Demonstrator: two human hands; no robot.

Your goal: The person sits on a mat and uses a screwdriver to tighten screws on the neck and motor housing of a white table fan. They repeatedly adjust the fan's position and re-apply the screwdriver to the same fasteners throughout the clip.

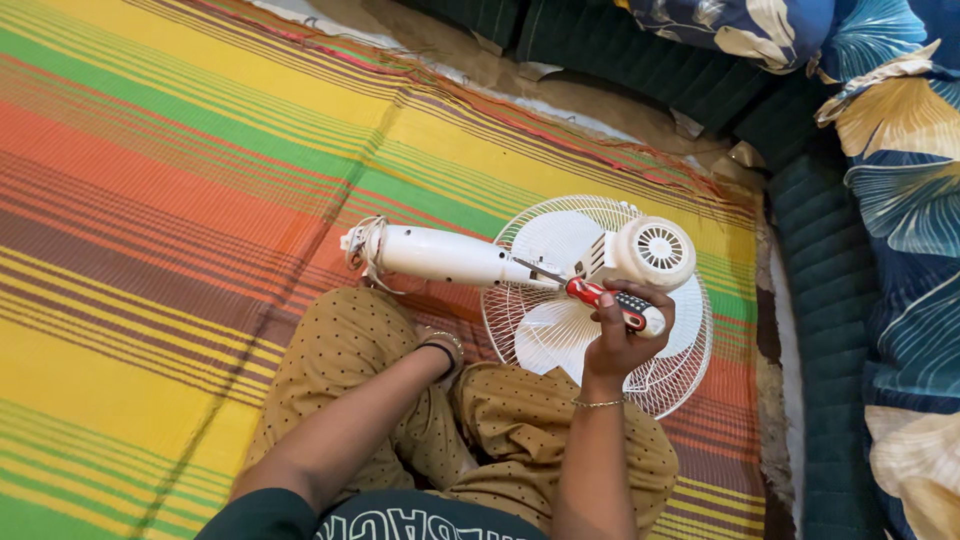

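A white table fan point(560, 265) lies face down on the striped mat, its wire grille point(655, 375) on the floor and its round motor housing point(655, 252) up. Its white stem point(440, 255) points left, with a cord wrapped at the end. My right hand point(620, 335) grips a red and black screwdriver point(610, 300), whose metal tip rests at the joint between stem and motor housing. My left hand point(440, 350) is mostly hidden behind my knee, near the stem's underside; only the wrist with a bangle shows.
I sit cross-legged in mustard dotted trousers point(500, 420) on a multicoloured striped mat point(150, 200). A dark green quilted cushion point(820, 250) and a blue floral cover point(910, 200) border the right and top.
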